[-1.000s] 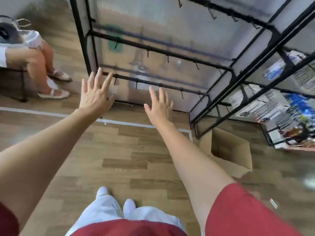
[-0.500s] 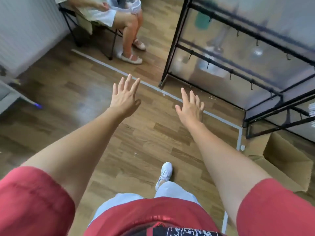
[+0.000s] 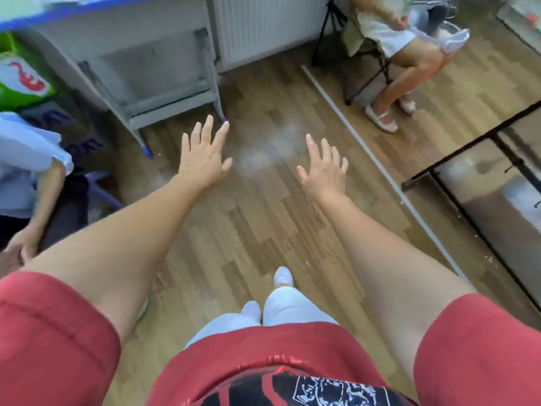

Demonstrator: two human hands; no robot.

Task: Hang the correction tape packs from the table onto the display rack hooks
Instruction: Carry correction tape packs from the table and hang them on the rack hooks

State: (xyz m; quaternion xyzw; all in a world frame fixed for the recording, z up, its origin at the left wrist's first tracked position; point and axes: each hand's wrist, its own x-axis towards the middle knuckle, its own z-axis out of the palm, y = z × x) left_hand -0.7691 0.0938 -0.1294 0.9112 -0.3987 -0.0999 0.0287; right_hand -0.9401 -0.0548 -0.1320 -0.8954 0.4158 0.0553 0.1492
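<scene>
**Left hand** point(image 3: 202, 159): arm stretched forward at full reach, back of the hand up, fingers straight and spread, thumb out. Released, holding nothing, above the floor just short of the table's feet.

**Right hand** point(image 3: 323, 171): same pose, arm extended, fingers straight and slightly fanned. Released, holding nothing. Well apart from the left hand.

**Grey folding table** point(image 3: 175, 102): upper left, beyond the left hand. Legs and crossbars show; its top is only a blurred strip at the upper edge.

**Correction tape packs**: cannot be made out on the table top in this view.

**Display rack** point(image 3: 421, 174): black frame with clear panel, at the right edge, beyond a white floor strip point(image 3: 380, 171).

**Surroundings**: wood-plank floor point(image 3: 263, 224); white radiator point(image 3: 263, 24) behind the table; a seated person point(image 3: 404, 54) on a black chair, upper right; another person point(image 3: 26, 171) at the left edge.

**Containers**: green bag point(image 3: 20, 77) and printed cardboard box point(image 3: 67, 133), left of the table; contents hidden.
</scene>
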